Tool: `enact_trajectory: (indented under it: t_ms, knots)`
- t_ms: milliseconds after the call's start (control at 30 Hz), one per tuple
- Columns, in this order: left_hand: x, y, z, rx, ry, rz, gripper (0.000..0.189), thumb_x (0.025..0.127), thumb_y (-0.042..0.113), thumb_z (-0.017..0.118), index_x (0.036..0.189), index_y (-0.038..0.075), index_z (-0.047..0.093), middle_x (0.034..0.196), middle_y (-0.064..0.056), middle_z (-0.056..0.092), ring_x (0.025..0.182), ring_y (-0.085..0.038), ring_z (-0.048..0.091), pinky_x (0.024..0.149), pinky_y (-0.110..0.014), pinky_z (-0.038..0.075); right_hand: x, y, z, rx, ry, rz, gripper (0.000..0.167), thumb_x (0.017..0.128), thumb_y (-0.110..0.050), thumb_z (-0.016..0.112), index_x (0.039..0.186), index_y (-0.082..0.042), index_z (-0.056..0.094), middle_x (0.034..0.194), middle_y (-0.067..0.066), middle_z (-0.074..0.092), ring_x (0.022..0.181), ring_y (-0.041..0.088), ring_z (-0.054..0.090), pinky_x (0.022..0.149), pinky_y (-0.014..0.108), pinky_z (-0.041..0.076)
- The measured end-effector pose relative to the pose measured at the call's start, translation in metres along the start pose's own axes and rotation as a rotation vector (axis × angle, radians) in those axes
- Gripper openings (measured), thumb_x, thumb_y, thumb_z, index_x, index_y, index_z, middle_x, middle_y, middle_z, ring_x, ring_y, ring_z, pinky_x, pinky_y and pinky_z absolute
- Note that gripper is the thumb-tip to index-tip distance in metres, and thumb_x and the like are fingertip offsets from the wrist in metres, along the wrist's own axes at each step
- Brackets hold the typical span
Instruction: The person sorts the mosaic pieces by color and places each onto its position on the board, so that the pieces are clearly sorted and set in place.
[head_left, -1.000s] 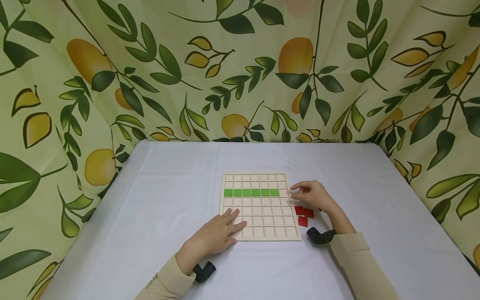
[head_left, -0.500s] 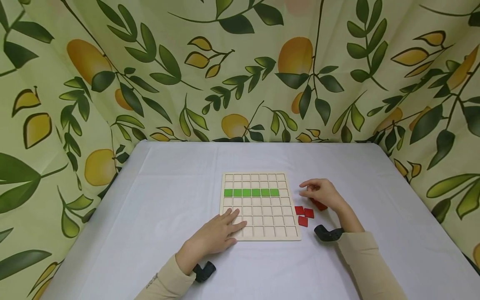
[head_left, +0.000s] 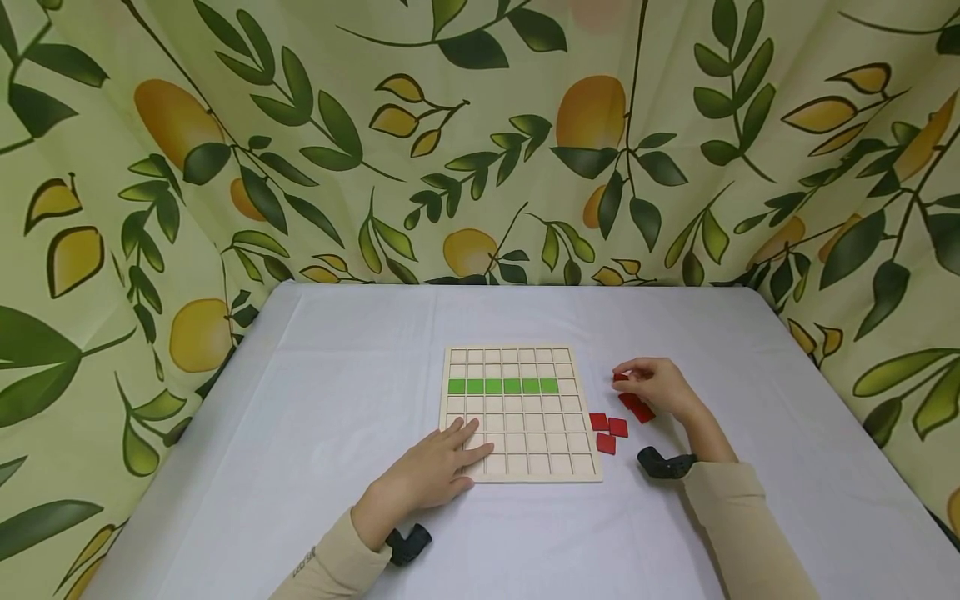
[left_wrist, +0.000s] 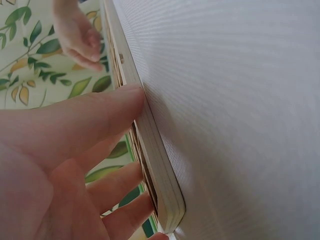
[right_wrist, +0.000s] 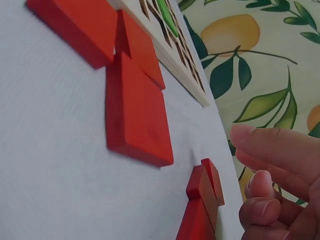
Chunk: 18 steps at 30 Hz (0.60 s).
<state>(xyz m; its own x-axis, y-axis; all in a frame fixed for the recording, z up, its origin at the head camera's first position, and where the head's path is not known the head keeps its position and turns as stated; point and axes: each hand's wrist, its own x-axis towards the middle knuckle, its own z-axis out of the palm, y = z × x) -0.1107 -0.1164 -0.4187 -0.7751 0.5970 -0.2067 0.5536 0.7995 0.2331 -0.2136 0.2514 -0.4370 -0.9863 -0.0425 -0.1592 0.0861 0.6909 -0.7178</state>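
Observation:
My left hand (head_left: 431, 467) rests with spread fingers on the near left corner of a pale wooden grid board (head_left: 538, 443). In the left wrist view its thumb (left_wrist: 112, 102) lies against the board's edge (left_wrist: 157, 165). Several green square tiles (head_left: 512, 386) fill most of one row. Right of the board, my right hand (head_left: 658, 386) hovers over a group of red tiles (head_left: 641, 411), partly covering one. The right wrist view shows its fingers (right_wrist: 280, 145) apart from the tiles, holding nothing. Three more red tiles (head_left: 606, 443) lie beside the board's right edge.
A white cloth (head_left: 337, 367) covers the table. Behind it hangs a curtain (head_left: 480, 125) printed with leaves and fruit. Black devices are worn at both wrists, the left one (head_left: 409, 543) and the right one (head_left: 663, 463).
My right hand has moved rightward from the board's right edge to over the farther red tiles, uncovering some of them. The left hand stays put on the board.

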Motion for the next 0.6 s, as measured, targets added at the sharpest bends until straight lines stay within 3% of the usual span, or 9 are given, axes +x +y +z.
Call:
enact_trajectory:
  t_ms: [400, 600]
  knots:
    - [-0.001, -0.001, 0.001, -0.012, 0.004, 0.001, 0.05, 0.096, 0.03, 0.057, 0.144, 0.025, 0.046, 0.159, -0.011, 0.031, 0.148, -0.032, 0.03, 0.118, -0.05, 0.035, 0.002, 0.01, -0.005, 0.035, -0.008, -0.022, 0.037, 0.086, -0.018, 0.071, 0.115, 0.004, 0.066, 0.068, -0.001, 0.051, 0.064, 0.012, 0.047, 0.053, 0.018, 0.044]
    - [-0.001, 0.0, 0.0, -0.017, 0.001, 0.0, 0.05, 0.096, 0.03, 0.057, 0.144, 0.025, 0.046, 0.159, -0.011, 0.031, 0.148, -0.031, 0.03, 0.118, -0.05, 0.035, 0.005, 0.013, -0.005, 0.022, -0.003, -0.001, 0.039, 0.085, -0.017, 0.072, 0.116, 0.006, 0.065, 0.069, -0.001, 0.05, 0.068, 0.014, 0.048, 0.055, 0.018, 0.044]
